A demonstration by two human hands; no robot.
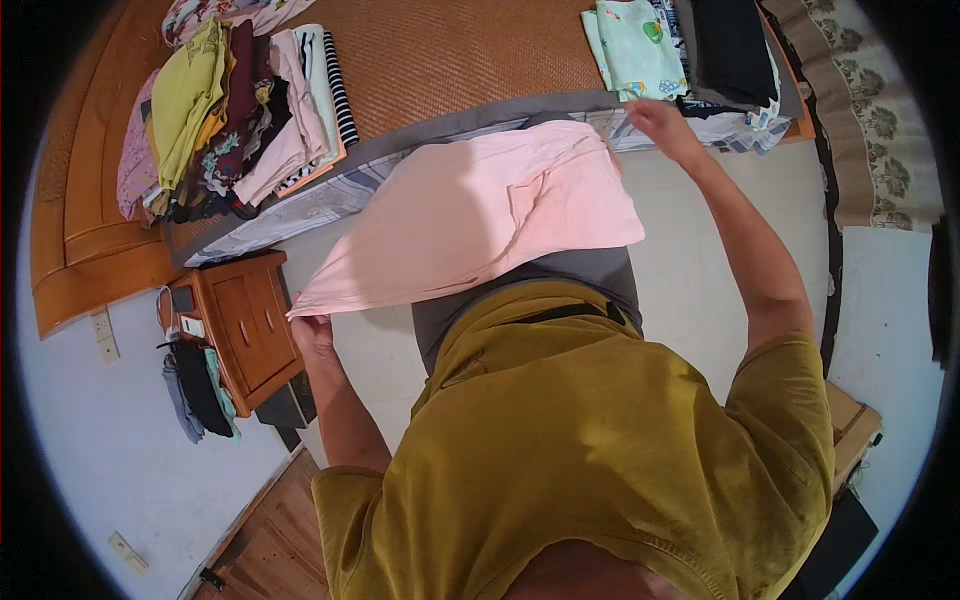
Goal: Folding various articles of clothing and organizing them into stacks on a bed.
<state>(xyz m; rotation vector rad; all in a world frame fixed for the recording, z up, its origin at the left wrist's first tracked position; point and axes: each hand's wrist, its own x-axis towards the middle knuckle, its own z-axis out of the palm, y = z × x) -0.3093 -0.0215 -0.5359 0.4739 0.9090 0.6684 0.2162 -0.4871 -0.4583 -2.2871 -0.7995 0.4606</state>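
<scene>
A large, plain light-pink cloth (430, 215), partly folded over on its right side, stretches in front of my body. One lower corner is pinched in my left hand (314, 330), the fingers closed on it. Its far edge reaches the side of the bed, and the right end lies above my grey trousers (590, 275). Whether it is a shirt or a sheet I cannot tell. My right hand (658, 128) is apart from the cloth at the bed's edge, with its fingers curled in and nothing visible in them. Close by lies a folded pale-green printed cloth (640, 50).
Folded clothes stand in several stacks on the bed's left (255, 110), including a yellow garment (188, 100). Dark folded clothes (735, 50) sit at the far right. A wooden nightstand (245, 325) is left of me; a patterned curtain (860, 110) hangs at right.
</scene>
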